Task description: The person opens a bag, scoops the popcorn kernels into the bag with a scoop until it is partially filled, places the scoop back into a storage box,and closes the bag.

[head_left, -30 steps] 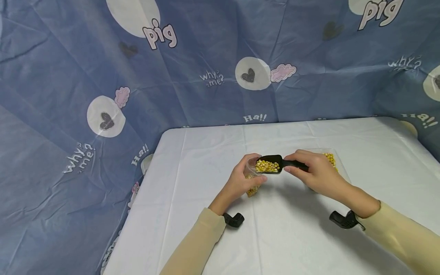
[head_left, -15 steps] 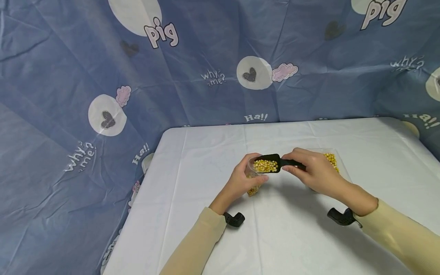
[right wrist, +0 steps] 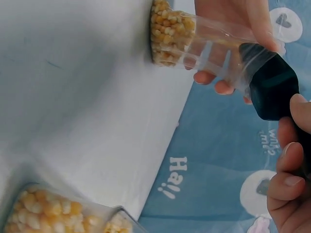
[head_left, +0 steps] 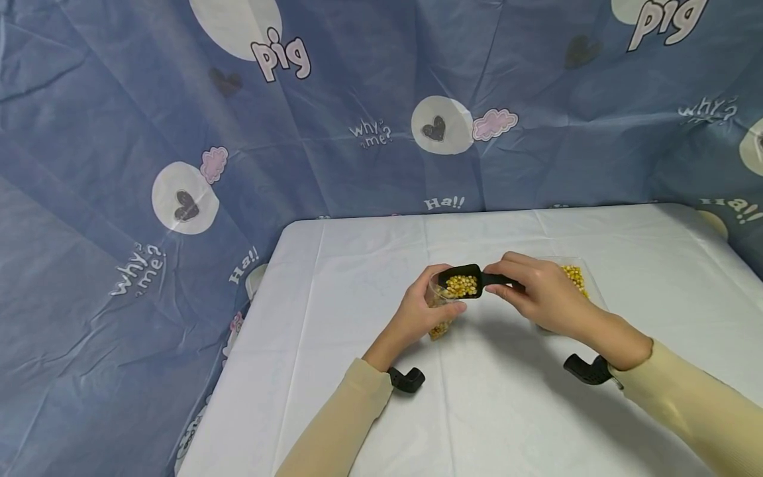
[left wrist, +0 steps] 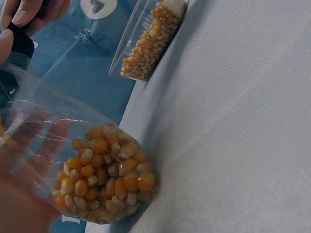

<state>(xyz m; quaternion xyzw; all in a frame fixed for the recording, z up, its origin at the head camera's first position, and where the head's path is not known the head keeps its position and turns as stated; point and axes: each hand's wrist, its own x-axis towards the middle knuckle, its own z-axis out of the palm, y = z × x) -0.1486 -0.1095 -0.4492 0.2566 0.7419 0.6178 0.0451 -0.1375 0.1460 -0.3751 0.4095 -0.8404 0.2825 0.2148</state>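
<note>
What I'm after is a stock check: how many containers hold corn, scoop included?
3: the bag in the left hand, the scoop in the right hand, and the box on the table. Others could be hidden.

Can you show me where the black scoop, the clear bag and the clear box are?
Black scoop (right wrist: 276, 92): right wrist view, on the outside of its bowl.
Clear bag (left wrist: 73, 114): left wrist view, on its bare film.
Clear box (left wrist: 133, 35): left wrist view, on its bare side wall.

head: from high, forward-down, to far edge of table (head_left: 357, 278) | left wrist, right wrist: near, turned sideways | wrist views share the bag (left wrist: 104, 177)
</note>
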